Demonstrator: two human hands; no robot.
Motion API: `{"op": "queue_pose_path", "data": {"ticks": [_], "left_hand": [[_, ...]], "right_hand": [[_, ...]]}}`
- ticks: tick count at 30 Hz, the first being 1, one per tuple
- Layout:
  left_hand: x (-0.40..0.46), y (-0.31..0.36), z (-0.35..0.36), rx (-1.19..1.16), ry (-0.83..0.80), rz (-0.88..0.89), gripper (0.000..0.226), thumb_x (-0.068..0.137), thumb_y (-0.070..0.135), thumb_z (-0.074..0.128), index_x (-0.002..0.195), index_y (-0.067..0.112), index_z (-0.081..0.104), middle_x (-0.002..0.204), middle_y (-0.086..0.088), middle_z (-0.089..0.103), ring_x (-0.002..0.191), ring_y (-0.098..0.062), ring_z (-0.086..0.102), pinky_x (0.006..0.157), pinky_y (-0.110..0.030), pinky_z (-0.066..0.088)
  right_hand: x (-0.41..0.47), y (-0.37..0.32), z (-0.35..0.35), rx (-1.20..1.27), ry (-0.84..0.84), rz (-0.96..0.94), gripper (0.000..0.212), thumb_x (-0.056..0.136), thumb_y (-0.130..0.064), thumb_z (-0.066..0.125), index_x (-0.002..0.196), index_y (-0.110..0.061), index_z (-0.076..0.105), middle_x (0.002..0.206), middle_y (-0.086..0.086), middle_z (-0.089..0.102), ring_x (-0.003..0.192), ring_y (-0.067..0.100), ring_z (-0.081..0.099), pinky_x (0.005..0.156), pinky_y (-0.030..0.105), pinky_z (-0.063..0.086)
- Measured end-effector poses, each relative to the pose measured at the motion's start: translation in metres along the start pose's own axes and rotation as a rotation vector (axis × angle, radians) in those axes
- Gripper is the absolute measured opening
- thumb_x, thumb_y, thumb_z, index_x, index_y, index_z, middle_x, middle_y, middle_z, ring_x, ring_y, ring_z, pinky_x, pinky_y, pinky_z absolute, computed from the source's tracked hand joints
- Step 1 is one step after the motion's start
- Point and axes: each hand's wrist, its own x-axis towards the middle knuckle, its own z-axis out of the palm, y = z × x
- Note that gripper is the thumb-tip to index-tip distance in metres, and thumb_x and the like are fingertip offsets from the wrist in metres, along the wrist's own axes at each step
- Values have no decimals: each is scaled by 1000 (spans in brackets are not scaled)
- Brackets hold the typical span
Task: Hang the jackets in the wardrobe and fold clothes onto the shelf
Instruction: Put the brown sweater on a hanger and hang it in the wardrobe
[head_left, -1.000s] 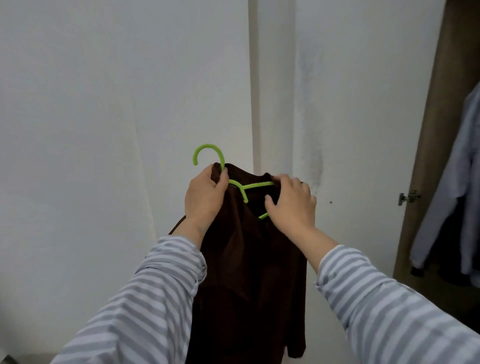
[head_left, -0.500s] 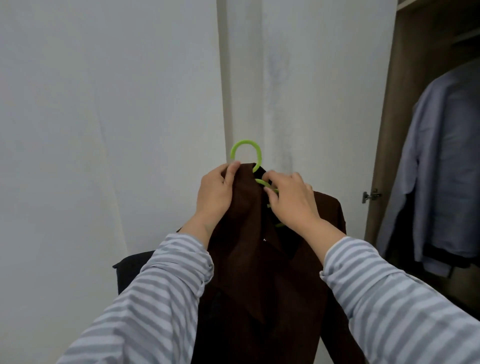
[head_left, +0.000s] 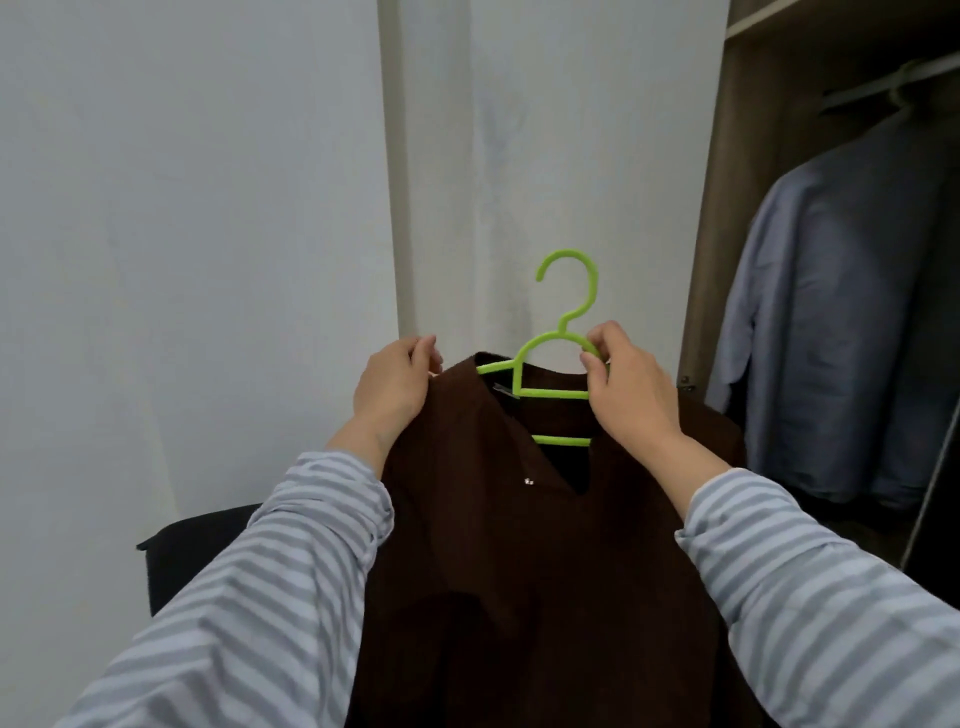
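The left hand (head_left: 397, 387) pinches the shoulder edge of the brown jacket (head_left: 524, 545), fingers pressed together on the cloth. The right hand (head_left: 626, 387) pinches the green hanger (head_left: 550, 340) by its right arm, thumb below, fingertips above. The jacket hangs below both hands, left of the open wardrobe (head_left: 753, 171).

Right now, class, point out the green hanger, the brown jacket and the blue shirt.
green hanger (head_left: 589, 291): head view, on its hook.
brown jacket (head_left: 519, 571): head view, on its front panel.
blue shirt (head_left: 831, 312): head view, on its body.
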Motion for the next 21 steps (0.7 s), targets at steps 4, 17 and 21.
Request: {"op": "queue_pose_path", "data": {"ticks": [4, 17, 21], "left_hand": [[-22, 12, 21, 111, -57, 223, 34, 97, 48, 37, 87, 28, 61, 99, 7, 60, 95, -16, 58, 82, -35, 47], [-67, 11, 86, 264, 162, -66, 75, 78, 47, 69, 133, 12, 31, 137, -11, 32, 122, -32, 38, 97, -46, 39], [-62, 28, 82, 72, 194, 16, 71, 81, 45, 67, 132, 12, 32, 132, -10, 35, 117, -29, 46, 89, -43, 46]], "right_hand": [[-4, 15, -1, -51, 20, 131, 7, 99, -28, 44, 100, -21, 47, 85, -3, 58, 84, 30, 59, 72, 37, 40], [-9, 10, -57, -124, 242, 227, 12, 98, -27, 44, 104, -18, 50, 96, 5, 66, 92, 34, 60, 82, 43, 42], [-21, 12, -77, -121, 264, 244, 10, 99, -27, 42, 104, -21, 49, 88, -3, 60, 89, 30, 60, 83, 44, 43]]}}
